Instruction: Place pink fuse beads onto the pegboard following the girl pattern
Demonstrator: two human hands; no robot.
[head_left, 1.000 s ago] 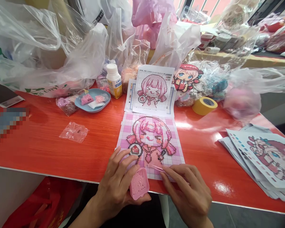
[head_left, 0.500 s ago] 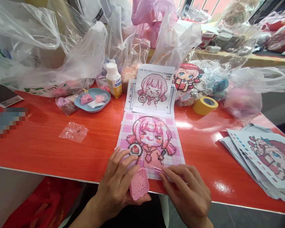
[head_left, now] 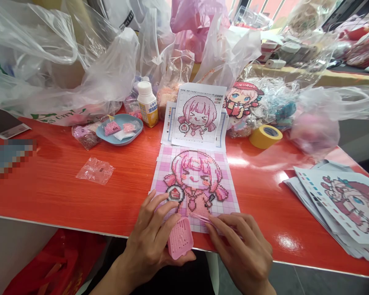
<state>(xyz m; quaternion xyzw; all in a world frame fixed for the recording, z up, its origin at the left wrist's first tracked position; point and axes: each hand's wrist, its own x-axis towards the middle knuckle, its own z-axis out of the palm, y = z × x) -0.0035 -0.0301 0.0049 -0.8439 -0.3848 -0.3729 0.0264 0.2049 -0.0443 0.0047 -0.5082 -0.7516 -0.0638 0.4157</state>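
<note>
While the left hand [head_left: 152, 239] grips a pink tray [head_left: 172, 249] of beads [head_left: 182, 235], the right hand [head_left: 247, 246] pinches tweezers [head_left: 200, 217].

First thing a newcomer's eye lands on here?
Probably the pink bead figure on its gridded board at front center, with a matching printed pattern just behind. Then the hands: the left holds a pink tray at the near table edge, the right pink tweezers at the figure's lower part. Behind, pale plastic bags crowd the back.
</note>
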